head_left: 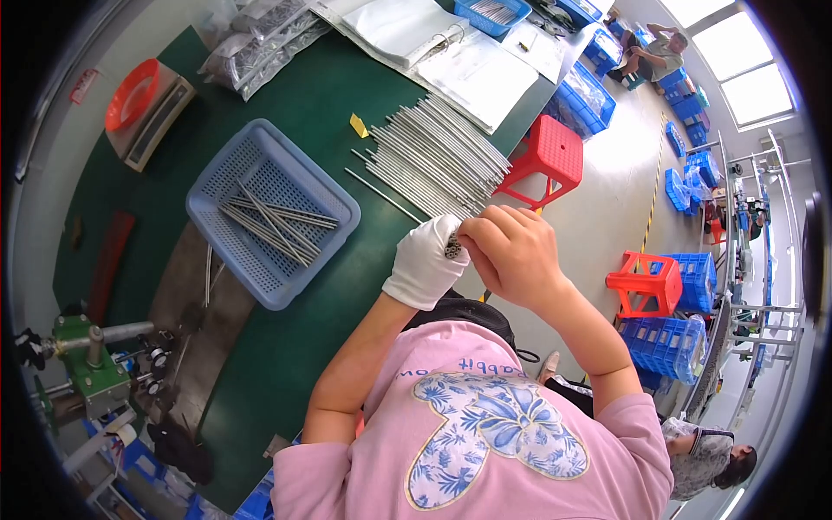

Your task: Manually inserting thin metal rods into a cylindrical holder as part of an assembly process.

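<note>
My left hand, in a white glove, is closed around a bundle of thin metal rods, whose ends face up. Bare and curled, my right hand meets the glove at that bundle; its fingertips are pressed together, and what they pinch is hidden. Just beyond both hands, many silvery rods lie side by side in a slanting row on the green table. One single rod lies apart at the row's left. Several more rods lie crossed in a blue perforated basket.
An open binder and a yellow tag lie beyond the rods. A scale with an orange dish stands far left, a green machine near left. Red stools and blue crates are at right. Other people are farther off.
</note>
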The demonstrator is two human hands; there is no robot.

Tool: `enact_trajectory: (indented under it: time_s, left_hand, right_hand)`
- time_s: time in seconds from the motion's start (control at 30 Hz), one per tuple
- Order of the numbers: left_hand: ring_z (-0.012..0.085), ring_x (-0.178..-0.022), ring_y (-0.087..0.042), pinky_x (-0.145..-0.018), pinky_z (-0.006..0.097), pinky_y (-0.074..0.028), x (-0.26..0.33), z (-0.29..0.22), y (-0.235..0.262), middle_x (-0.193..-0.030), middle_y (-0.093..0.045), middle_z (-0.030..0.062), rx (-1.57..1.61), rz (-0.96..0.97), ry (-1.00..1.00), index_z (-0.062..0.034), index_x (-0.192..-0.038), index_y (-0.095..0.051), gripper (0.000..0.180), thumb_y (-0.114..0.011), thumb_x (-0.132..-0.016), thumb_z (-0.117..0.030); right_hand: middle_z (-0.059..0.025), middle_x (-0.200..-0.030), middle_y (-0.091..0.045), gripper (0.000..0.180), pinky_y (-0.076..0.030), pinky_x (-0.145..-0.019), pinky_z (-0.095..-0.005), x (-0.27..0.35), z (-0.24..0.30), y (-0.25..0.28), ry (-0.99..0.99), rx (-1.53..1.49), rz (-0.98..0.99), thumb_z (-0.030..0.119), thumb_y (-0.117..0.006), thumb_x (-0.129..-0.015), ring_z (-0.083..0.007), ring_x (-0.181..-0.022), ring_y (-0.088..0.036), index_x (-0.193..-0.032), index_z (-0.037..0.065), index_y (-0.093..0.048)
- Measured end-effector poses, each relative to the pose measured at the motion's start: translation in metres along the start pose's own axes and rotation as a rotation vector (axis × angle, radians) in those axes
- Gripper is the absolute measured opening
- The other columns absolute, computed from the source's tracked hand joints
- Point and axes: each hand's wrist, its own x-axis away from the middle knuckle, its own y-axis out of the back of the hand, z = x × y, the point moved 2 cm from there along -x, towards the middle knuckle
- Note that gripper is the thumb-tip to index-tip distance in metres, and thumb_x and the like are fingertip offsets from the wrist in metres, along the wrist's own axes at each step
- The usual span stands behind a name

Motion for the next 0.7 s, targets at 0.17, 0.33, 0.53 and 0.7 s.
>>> enact_trajectory:
  time_s: [0.17, 0.33, 0.53, 0.7]
  left_hand:
    - [0.0348, -0.071, -0.058, -0.061, 0.041, -0.048, -0.0004, -0.0008, 0.0012, -0.074, -0.059, 0.0126, -0.015, 0.002, 0.01, -0.0081, -0.083, -0.054, 0.013, -0.062, -0.074, -0.012]
    - [0.0343, -0.072, -0.058, -0.061, 0.041, -0.048, 0.0001, 0.0009, 0.0, -0.074, -0.059, 0.0122, 0.005, 0.007, 0.004, -0.0084, -0.084, -0.054, 0.014, -0.063, -0.074, -0.013]
    - [0.0337, -0.072, -0.059, -0.061, 0.04, -0.048, 0.0006, 0.0004, -0.001, -0.074, -0.06, 0.0113, -0.002, 0.008, 0.0, -0.0092, -0.084, -0.054, 0.013, -0.063, -0.075, -0.015]
    - [0.0338, -0.072, -0.059, -0.061, 0.04, -0.048, 0.001, 0.0009, -0.0009, -0.075, -0.06, 0.0118, -0.004, 0.018, 0.018, -0.0091, -0.085, -0.055, 0.015, -0.063, -0.075, -0.016]
  right_hand:
    - [-0.0026, -0.068, -0.052, 0.008, -0.04, -0.052, -0.0322, 0.0003, 0.0016, 0.0, -0.014, 0.001, -0.001, 0.01, -0.064, -0.076, -0.0211, -0.058, -0.053, -0.082, 0.011, -0.058]
    - [-0.0024, -0.068, -0.052, 0.007, -0.041, -0.052, -0.0325, -0.0008, 0.0011, -0.0019, 0.0, 0.0, 0.02, 0.01, -0.063, -0.077, -0.021, -0.058, -0.053, -0.081, 0.011, -0.057]
    - [-0.0023, -0.067, -0.051, 0.007, -0.042, -0.052, -0.0331, 0.0023, 0.0007, -0.0064, -0.024, -0.018, 0.045, 0.01, -0.062, -0.077, -0.0213, -0.059, -0.053, -0.081, 0.011, -0.057]
    - [-0.0027, -0.067, -0.052, 0.008, -0.041, -0.052, -0.0325, 0.0007, 0.0001, -0.0008, -0.024, -0.045, 0.019, 0.01, -0.064, -0.077, -0.0214, -0.059, -0.054, -0.082, 0.011, -0.058]
